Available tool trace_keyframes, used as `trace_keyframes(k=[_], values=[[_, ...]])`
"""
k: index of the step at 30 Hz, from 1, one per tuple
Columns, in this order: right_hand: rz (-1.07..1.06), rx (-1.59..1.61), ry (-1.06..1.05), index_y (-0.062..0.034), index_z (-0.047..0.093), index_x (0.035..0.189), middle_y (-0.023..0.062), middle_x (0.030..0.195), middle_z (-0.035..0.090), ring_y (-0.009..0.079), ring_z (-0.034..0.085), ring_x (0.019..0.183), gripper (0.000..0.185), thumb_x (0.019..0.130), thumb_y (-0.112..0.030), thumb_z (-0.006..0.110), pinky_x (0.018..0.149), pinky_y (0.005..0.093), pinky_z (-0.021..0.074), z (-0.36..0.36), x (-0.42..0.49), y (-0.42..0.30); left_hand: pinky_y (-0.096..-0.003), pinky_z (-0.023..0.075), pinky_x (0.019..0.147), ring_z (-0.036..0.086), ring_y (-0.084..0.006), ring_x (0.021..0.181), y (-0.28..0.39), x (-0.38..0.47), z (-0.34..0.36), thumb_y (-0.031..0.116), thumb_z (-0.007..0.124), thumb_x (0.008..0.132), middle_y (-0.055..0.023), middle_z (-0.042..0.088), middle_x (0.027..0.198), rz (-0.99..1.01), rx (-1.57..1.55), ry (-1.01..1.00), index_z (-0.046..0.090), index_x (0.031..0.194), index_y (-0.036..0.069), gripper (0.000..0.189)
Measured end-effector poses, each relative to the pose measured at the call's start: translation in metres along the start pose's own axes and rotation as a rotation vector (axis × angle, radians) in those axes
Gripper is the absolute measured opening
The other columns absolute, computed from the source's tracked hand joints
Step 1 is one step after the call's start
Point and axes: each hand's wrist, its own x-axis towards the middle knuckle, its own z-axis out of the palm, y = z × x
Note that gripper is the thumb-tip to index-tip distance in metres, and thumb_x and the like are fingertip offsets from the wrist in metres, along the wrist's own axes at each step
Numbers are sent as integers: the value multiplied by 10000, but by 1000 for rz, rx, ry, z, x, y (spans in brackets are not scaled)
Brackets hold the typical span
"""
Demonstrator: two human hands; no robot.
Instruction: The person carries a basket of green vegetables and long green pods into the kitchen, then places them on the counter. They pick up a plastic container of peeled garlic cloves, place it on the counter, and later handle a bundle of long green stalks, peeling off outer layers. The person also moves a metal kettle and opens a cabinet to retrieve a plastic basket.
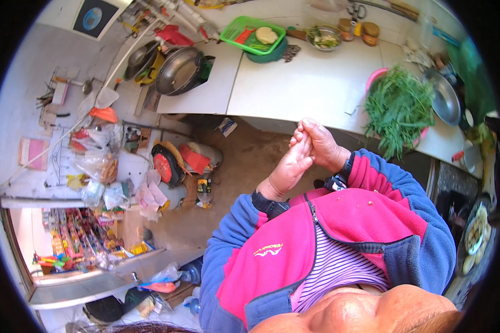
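My left hand [291, 164] and my right hand [326, 143] touch each other in front of my chest, near the edge of a white counter [275, 91]. The right hand's fingers wrap the left hand's fingers, which partly hides both; no object shows between them. Right of the hands, a pink basin [376, 77] on the counter is heaped with feathery green herbs [400, 108]. Farther back are a green plastic basket [250, 23] holding a pale round of dough or similar food [266, 35], and a metal bowl [325, 48] of cut greens.
A wok [179, 70] sits at the counter's left. Jars [371, 33] and scissors [356, 10] are at the back; a metal basin [443, 100] leans at the right. Bags [96, 150] hang on the left wall. On the floor are a bottle [204, 191] and a red item [196, 158].
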Motion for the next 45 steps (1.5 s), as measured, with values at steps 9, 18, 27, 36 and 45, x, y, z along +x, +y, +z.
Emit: trace_keyframes(k=[9, 18, 27, 36, 45], values=[[430, -46, 321, -144, 416, 696, 10, 550, 411, 163, 408, 503, 382, 966, -411, 461, 496, 307, 397, -1, 80, 55, -357, 273, 1101, 264, -375, 1379, 16, -39, -45, 242, 628, 839, -282, 169, 1504, -70, 984, 280, -18, 1474, -13, 941], [-149, -637, -108, -68, 573, 1023, 37, 900, 604, 144, 568, 838, 350, 990, -350, 368, 770, 281, 452, 71, 105, 121, -350, 313, 1060, 365, -352, 1330, 54, -105, -52, 479, 376, 962, -279, 295, 1451, 61, 752, 532, -3, 1482, 14, 793], [-189, -1016, -777, -24, 185, 1479, 149, 1558, 111, 274, 69, 1448, 579, 1005, -320, 336, 1150, 341, 103, 138, 54, 209, -318, 125, 1140, 135, -195, 1425, 66, -181, -102, 553, 252, 983, -94, 184, 1538, 526, 194, 904, 143, 1494, 56, 722], [333, -754, -588, -99, 280, 1467, 124, 1504, 287, 272, 298, 1360, 600, 1004, -478, 245, 1118, 396, 218, 157, 82, 274, -317, 243, 1086, 251, -174, 1363, 49, -249, -97, 431, 376, 996, -74, 206, 1516, 497, 303, 975, 85, 1507, 95, 677], [507, -26, -351, -120, 224, 1474, 186, 1514, 246, 356, 259, 1390, 684, 967, -572, 146, 1091, 507, 268, 201, 139, 280, -502, 396, 999, 344, -296, 1350, 74, -411, -85, 546, 483, 901, -74, 317, 1497, 925, -341, 851, 296, 1454, 225, 666]])
